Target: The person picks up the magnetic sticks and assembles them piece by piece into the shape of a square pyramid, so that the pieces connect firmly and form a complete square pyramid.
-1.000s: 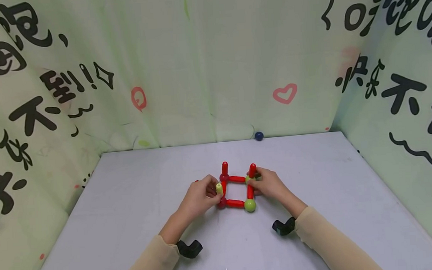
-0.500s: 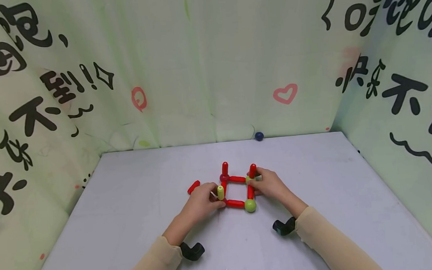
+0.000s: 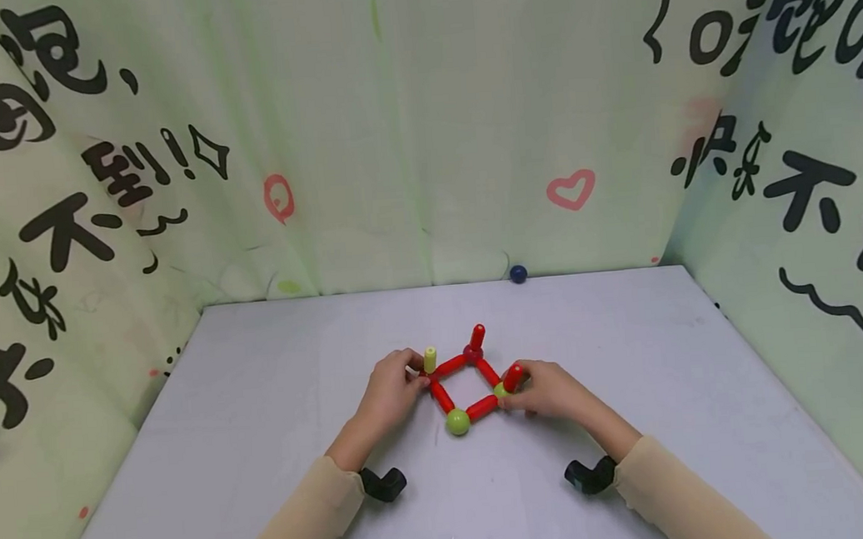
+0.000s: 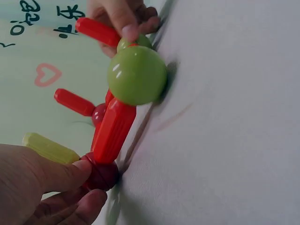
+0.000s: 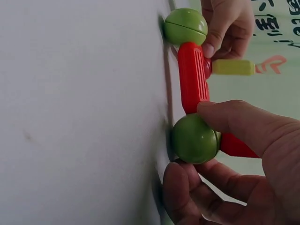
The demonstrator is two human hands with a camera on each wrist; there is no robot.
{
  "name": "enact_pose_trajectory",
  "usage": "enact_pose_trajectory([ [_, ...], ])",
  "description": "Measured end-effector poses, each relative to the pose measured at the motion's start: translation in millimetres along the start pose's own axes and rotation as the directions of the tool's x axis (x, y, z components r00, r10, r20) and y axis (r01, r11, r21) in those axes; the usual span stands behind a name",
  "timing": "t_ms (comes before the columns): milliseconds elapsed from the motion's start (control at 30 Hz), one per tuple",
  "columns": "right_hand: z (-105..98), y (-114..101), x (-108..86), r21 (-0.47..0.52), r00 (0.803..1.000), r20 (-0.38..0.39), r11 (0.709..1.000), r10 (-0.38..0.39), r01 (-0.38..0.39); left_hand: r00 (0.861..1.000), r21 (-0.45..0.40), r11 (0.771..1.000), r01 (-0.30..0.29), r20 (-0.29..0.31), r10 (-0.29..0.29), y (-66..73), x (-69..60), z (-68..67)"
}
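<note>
A square toy frame of red rods (image 3: 442, 396) joined by balls lies on the table between both hands. My left hand (image 3: 389, 396) pinches the dark red ball (image 4: 102, 176) at its left corner, where a yellow rod (image 3: 429, 360) stands up. At the right corner, my right hand (image 3: 548, 389) holds a green ball (image 5: 194, 139), thumb on one side and curled fingers on the other. An upright red rod (image 3: 513, 378) rises there. Another dark red ball (image 3: 472, 353) with a raised red rod (image 3: 478, 335) forms the back corner. The larger green ball (image 3: 457, 422) is nearest the front.
A dark blue ball (image 3: 518, 274) sits at the table's back edge, against the curtain (image 3: 425, 178). Curtains with black writing also stand on the left and right. White tabletop (image 3: 272, 356) surrounds the frame. Each wrist carries a black camera mount (image 3: 383, 484).
Both hands have turned the frame clockwise as seen from above; its front green ball moved left. My right hand came nearer. A red rod seen beyond my left hand is no longer visible.
</note>
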State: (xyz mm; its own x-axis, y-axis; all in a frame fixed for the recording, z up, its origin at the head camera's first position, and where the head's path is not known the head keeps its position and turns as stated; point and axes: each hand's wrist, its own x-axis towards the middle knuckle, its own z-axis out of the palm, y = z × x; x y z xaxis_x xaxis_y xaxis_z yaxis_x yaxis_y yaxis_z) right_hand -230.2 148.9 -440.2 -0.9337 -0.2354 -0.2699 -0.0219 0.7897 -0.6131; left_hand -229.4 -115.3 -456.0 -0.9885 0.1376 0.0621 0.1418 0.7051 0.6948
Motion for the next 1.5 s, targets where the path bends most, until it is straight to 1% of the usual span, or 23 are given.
enact_pose_trajectory([
  [100, 4, -1, -6.2, -0.015, 1.000, 0.016, 1.000, -0.015, 0.016, 1.000, -0.004, 1.000, 0.001, -0.015, -0.001, -0.7, 4.4, 0.8],
  [233, 10, -3, -12.3, -0.018, 0.999, 0.021, 0.999, -0.038, 0.039, 1.000, -0.032, 0.999, -0.020, -0.008, 0.020, -1.3, 7.8, 3.0],
  [333, 14, -5, -14.6, -0.013, 0.998, 0.017, 0.999, -0.053, 0.053, 0.999, -0.057, 0.998, -0.036, 0.003, 0.036, -1.1, 7.1, 4.7],
  [400, 15, -5, -14.7, -0.011, 0.998, 0.014, 0.998, -0.057, 0.057, 0.999, -0.073, 0.997, -0.035, 0.004, 0.035, -1.5, 5.5, 4.9],
  [500, 11, -5, -14.7, -0.009, 0.995, 0.055, 0.997, -0.080, 0.081, 0.999, -0.068, 0.997, -0.038, -0.020, 0.037, -2.9, 2.3, 3.0],
  [567, 5, -4, -14.5, -0.002, 0.993, 0.093, 0.997, -0.077, 0.078, 0.997, -0.010, 0.999, -0.042, -0.057, 0.042, -4.5, 0.4, 0.8],
  [633, -1, -4, -14.0, 0.005, 0.991, 0.110, 0.997, -0.076, 0.076, 0.993, 0.088, 0.995, -0.039, -0.107, 0.048, -5.9, -1.1, -1.6],
  [667, -3, -3, -13.3, 0.016, 0.992, 0.108, 0.997, -0.072, 0.071, 0.990, 0.144, 0.989, -0.025, -0.131, 0.044, -6.3, -2.0, -2.9],
  [733, -6, -1, -11.0, 0.045, 0.994, 0.078, 0.997, -0.070, 0.067, 0.984, 0.261, 0.965, 0.007, -0.171, 0.039, -7.4, -4.1, -5.6],
  [767, -6, -1, -9.8, 0.065, 0.996, 0.057, 0.996, -0.073, 0.069, 0.982, 0.304, 0.952, 0.027, -0.186, 0.032, -7.5, -5.5, -7.0],
  [833, -5, 0, -6.6, 0.117, 0.998, 0.021, 0.991, -0.064, 0.061, 0.980, 0.378, 0.923, 0.070, -0.197, 0.007, -8.1, -8.6, -9.8],
  [867, -3, 0, -4.9, 0.145, 0.998, 0.007, 0.988, -0.058, 0.056, 0.980, 0.399, 0.913, 0.086, -0.198, -0.005, -8.2, -10.3, -11.0],
  [900, -2, 0, -3.1, 0.168, 0.999, -0.006, 0.985, -0.048, 0.048, 0.981, 0.413, 0.905, 0.100, -0.194, -0.020, -8.7, -11.6, -12.0],
  [967, 1, -1, 0.5, 0.199, 0.999, -0.026, 0.980, -0.024, 0.029, 0.983, 0.422, 0.899, 0.121, -0.176, -0.050, -9.7, -14.2, -13.5],
  [1000, 3, -2, 2.4, 0.203, 0.999, -0.034, 0.979, -0.014, 0.020, 0.985, 0.417, 0.900, 0.128, -0.161, -0.065, -10.1, -15.2, -13.8],
  [1067, 6, -4, 5.7, 0.197, 0.999, -0.047, 0.980, -0.006, 0.015, 0.988, 0.397, 0.909, 0.128, -0.131, -0.082, -11.7, -16.5, -14.1],
  [1167, 9, -7, 9.4, 0.175, 0.998, -0.057, 0.984, 0.006, 0.004, 0.992, 0.370, 0.922, 0.116, -0.094, -0.088, -13.7, -17.7, -13.9],
  [1300, 10, -11, 12.2, 0.165, 0.999, -0.043, 0.986, 0.007, 0.001, 0.993, 0.353, 0.930, 0.107, -0.080, -0.084, -14.7, -19.0, -13.8],
  [1367, 10, -12, 13.0, 0.160, 1.000, -0.031, 0.987, 0.002, 0.003, 0.993, 0.334, 0.936, 0.113, -0.074, -0.094, -13.9, -19.8, -13.6],
  [1433, 11, -14, 13.3, 0.160, 1.000, -0.025, 0.987, 0.004, 0.000, 0.993, 0.283, 0.953, 0.110, -0.059, -0.097, -13.3, -20.2, -13.2],
  [1500, 11, -15, 13.6, 0.158, 1.000, -0.022, 0.987, 0.008, -0.004, 0.995, 0.184, 0.978, 0.102, -0.039, -0.097, -12.6, -20.6, -12.7],
])
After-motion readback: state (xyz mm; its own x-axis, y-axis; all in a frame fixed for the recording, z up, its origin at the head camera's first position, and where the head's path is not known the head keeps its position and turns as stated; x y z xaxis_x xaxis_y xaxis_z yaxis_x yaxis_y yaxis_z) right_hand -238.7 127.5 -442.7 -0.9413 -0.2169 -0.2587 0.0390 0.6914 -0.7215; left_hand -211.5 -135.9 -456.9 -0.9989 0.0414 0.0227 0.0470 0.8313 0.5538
